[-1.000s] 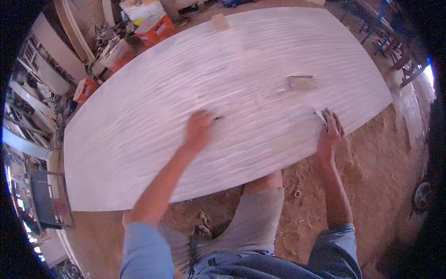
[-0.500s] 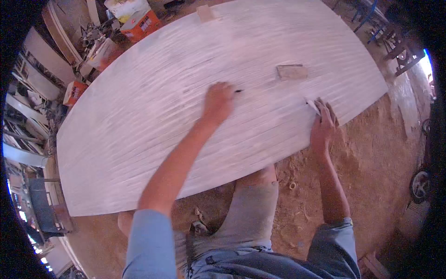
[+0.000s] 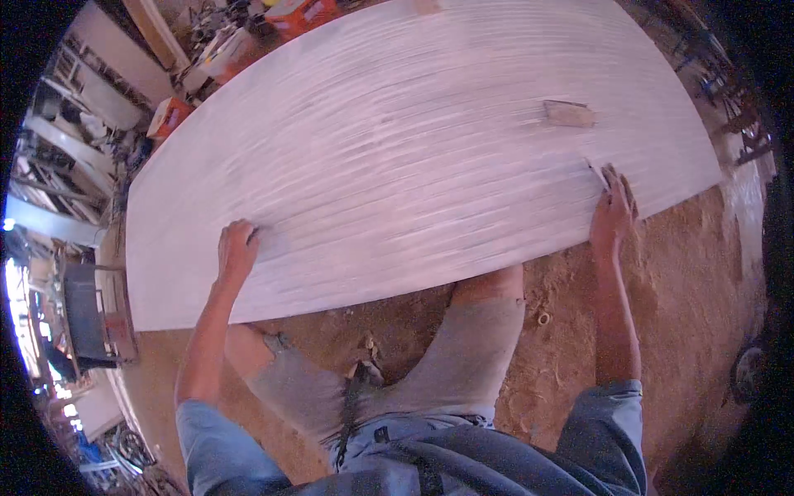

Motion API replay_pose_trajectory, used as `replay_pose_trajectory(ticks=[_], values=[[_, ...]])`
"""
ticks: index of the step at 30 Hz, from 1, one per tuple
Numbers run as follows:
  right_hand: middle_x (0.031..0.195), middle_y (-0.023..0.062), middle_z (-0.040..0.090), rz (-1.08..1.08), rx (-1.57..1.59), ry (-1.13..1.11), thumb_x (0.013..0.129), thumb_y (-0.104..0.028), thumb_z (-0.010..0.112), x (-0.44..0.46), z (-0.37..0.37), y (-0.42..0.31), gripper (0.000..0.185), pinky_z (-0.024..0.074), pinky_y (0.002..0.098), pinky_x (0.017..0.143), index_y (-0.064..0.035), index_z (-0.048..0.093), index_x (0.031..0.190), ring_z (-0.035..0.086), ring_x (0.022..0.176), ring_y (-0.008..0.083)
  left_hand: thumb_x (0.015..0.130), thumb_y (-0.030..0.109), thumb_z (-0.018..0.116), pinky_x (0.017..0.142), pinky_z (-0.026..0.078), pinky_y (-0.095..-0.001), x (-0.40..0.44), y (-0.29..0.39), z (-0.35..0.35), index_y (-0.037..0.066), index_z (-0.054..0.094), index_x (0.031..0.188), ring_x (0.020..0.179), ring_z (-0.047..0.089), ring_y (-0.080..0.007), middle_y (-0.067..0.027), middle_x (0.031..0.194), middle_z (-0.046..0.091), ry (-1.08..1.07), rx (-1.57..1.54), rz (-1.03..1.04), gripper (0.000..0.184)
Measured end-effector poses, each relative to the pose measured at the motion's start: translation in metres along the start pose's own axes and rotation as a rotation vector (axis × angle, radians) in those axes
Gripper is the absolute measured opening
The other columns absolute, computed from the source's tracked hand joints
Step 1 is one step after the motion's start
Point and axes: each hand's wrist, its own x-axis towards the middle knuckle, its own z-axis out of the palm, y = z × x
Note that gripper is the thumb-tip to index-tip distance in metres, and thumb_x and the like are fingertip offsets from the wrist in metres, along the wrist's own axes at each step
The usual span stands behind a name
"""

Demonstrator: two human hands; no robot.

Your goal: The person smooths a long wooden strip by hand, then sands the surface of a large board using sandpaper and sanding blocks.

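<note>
A large pale board (image 3: 372, 190), streaked with long dark lines, spreads in front of me. On its left part, my left hand (image 3: 237, 250) is closed, with a small dark bit showing at the fingertips; I cannot make out what it is. Near the right front edge my right hand (image 3: 612, 215) is closed around a thin white piece (image 3: 597, 174) with a dark tip, whose kind is unclear. A flat brownish block (image 3: 569, 113) lies on the board beyond the right hand. Another small block (image 3: 427, 7) sits at the far edge.
Orange boxes (image 3: 169, 117) and clutter stand behind the board at the left. A dark chair-like frame (image 3: 89, 310) is at the far left. Brown dirt floor (image 3: 571, 331) surrounds my legs, with a small ring (image 3: 543, 318) on it. A wheel (image 3: 749, 372) stands at the right.
My left hand has swept from the middle of the board to its left part, towards me. The right hand stays near the right front edge with the white piece. The view has shifted.
</note>
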Motion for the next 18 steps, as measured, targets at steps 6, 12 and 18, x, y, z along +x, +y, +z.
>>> replay_pose_trajectory(ticks=[6,12,18], values=[[0.127,0.0083,0.056,-0.026,0.029,-0.033,0.087,-0.007,0.044,0.002,-0.008,-0.016,0.038,0.0331,0.0391,0.105,-0.0099,0.057,0.123,0.046,0.122,0.0288,0.067,0.007,0.066,0.077,0.045,-0.0425,-0.075,0.114,0.006,0.009,0.063,0.095,0.085,0.057,-0.0301,-0.0098,0.087,0.058,-0.054,-0.34,0.448,0.028],[0.126,0.0144,0.055,0.039,0.089,-0.014,0.091,-0.011,0.043,-0.004,0.003,-0.005,0.036,0.0364,0.0402,0.101,-0.0104,0.055,0.125,0.048,0.12,0.0319,0.072,0.012,0.059,0.081,0.042,-0.044,-0.019,0.282,0.025,0.006,0.06,0.091,0.093,0.056,-0.0294,-0.0121,0.093,0.058,0.068,-0.616,0.526,0.02],[0.127,0.0126,0.055,-0.057,-0.043,-0.023,0.089,-0.011,0.045,-0.002,-0.001,-0.001,0.037,0.0381,0.0396,0.1,-0.0109,0.056,0.125,0.05,0.118,0.031,0.071,0.013,0.06,0.083,0.045,-0.0441,-0.03,0.268,0.021,0.008,0.062,0.093,0.094,0.056,-0.0302,-0.0113,0.095,0.059,0.147,-0.494,0.541,0.022]])
